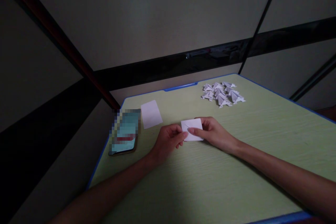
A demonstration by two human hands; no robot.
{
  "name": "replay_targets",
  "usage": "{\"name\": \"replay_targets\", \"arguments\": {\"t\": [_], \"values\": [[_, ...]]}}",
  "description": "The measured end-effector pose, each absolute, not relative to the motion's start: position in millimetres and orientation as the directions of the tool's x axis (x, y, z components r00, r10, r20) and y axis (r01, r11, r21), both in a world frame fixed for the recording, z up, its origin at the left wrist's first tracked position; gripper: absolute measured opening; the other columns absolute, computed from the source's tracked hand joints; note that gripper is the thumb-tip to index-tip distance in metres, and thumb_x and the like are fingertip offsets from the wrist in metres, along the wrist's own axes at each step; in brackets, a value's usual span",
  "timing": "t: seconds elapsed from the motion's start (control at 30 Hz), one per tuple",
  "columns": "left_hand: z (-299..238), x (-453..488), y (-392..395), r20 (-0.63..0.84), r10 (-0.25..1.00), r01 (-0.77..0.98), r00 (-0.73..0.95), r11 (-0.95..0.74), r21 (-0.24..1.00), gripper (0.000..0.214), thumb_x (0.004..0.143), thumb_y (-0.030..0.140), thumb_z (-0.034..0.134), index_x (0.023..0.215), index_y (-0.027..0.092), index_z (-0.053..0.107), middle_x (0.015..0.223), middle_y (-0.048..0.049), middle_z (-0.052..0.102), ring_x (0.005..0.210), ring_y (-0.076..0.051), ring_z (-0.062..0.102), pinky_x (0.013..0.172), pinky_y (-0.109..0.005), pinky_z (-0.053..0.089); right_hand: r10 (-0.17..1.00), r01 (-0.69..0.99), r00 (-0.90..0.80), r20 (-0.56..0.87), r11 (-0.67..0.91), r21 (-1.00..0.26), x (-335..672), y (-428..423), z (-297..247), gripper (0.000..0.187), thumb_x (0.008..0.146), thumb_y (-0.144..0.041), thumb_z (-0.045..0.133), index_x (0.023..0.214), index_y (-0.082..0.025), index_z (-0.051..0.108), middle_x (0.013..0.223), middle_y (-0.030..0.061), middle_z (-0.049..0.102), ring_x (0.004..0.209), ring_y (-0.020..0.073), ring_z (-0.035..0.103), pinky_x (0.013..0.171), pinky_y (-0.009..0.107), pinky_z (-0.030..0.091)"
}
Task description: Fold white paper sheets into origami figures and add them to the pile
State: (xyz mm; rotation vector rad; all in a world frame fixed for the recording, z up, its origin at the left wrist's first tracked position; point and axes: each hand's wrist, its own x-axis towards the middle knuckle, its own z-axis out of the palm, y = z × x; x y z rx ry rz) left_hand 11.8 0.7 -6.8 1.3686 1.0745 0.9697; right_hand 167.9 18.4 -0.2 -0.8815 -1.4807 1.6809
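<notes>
A small folded white paper (193,124) is held between both hands, above the middle of the table. My left hand (169,140) pinches its lower left corner, thumb on the near face and fingers curled behind. On the other side, my right hand (214,133) grips the right edge, its thumb lying across the front of the paper. A crease or short slanting line shows on the paper near the right thumb tip. The fingers behind the paper are partly hidden.
Several folded paper figures (220,94) cluster at the table's back right. A flat white sheet (151,113) lies left of centre, beside a phone (126,131) with a blurred screen. The pale green table (210,182) has a blue edge; cabinet panels (168,17) stand behind it.
</notes>
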Motion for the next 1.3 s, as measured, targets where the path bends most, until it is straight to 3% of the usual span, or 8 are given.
{"name": "replay_targets", "arguments": {"t": [0.3,0.4,0.5,0.7,0.93,1.3], "values": [[-6.3,10.3,1.6,-0.009,0.951,0.055,0.308,-0.008,0.998,0.021,0.064,0.028,0.058,0.055,0.013,0.047,0.044,0.0051,0.046,0.038,-0.003,0.036,0.038,-0.016,0.028,0.835,-0.252,-0.548,-0.049,-0.221,-0.942,168.4,21.4,-6.7,0.029,0.062,-0.036,0.063,0.063,-0.009,0.054,0.054,-0.0006,0.052,0.047,0.0057,0.043,0.045,0.020,0.029],[-7.8,10.6,2.7,0.005,0.963,0.010,0.271,-0.008,1.000,0.022,0.065,0.029,0.057,0.055,0.013,0.046,0.044,0.0050,0.046,0.038,-0.003,0.037,0.037,-0.016,0.029,0.835,-0.234,-0.550,0.005,-0.148,-0.961,166.9,20.1,-2.7,0.027,0.065,-0.036,0.060,0.068,-0.009,0.055,0.056,-0.0007,0.052,0.048,0.0055,0.044,0.046,0.020,0.032],[-8.4,11.2,3.1,0.003,0.974,-0.017,0.227,0.001,1.000,0.022,0.066,0.030,0.056,0.056,0.013,0.046,0.044,0.0050,0.046,0.037,-0.003,0.037,0.036,-0.016,0.028,0.839,-0.141,-0.544,0.022,-0.065,-0.988,165.9,17.4,1.3,0.026,0.058,-0.023,0.067,0.075,-0.011,0.053,0.058,-0.0024,0.052,0.049,0.0047,0.044,0.045,0.018,0.032],[-5.0,13.5,1.0,-0.066,0.969,0.066,0.239,0.052,0.996,0.015,0.062,0.024,0.057,0.056,0.011,0.052,0.044,0.0037,0.048,0.037,-0.004,0.039,0.037,-0.017,0.029,0.957,-0.188,-0.237,0.166,0.122,-0.975,167.4,19.0,-0.4,0.029,0.057,-0.021,0.067,0.075,-0.015,0.046,0.055,-0.0057,0.048,0.046,0.0046,0.041,0.044,0.019,0.032],[-4.2,14.6,0.6,-0.086,0.960,0.153,0.268,0.046,0.987,0.013,0.059,0.021,0.058,0.052,0.011,0.053,0.042,0.0041,0.047,0.037,-0.004,0.039,0.036,-0.016,0.029,0.908,-0.135,-0.344,0.241,0.206,-0.969,164.9,14.6,-1.1,0.025,0.061,-0.016,0.064,0.079,-0.015,0.047,0.064,-0.0031,0.049,0.054,0.0062,0.046,0.050,0.020,0.037],[-7.9,12.7,1.3,-0.066,0.953,0.081,0.295,0.044,0.996,0.022,0.063,0.030,0.058,0.054,0.010,0.056,0.045,0.0003,0.052,0.039,-0.005,0.042,0.039,-0.017,0.032,0.895,-0.202,-0.373,0.246,0.180,-0.963,163.0,13.4,-3.4,0.028,0.061,-0.017,0.064,0.083,-0.016,0.047,0.070,-0.0030,0.047,0.053,0.0051,0.048,0.049,0.021,0.041]]}}
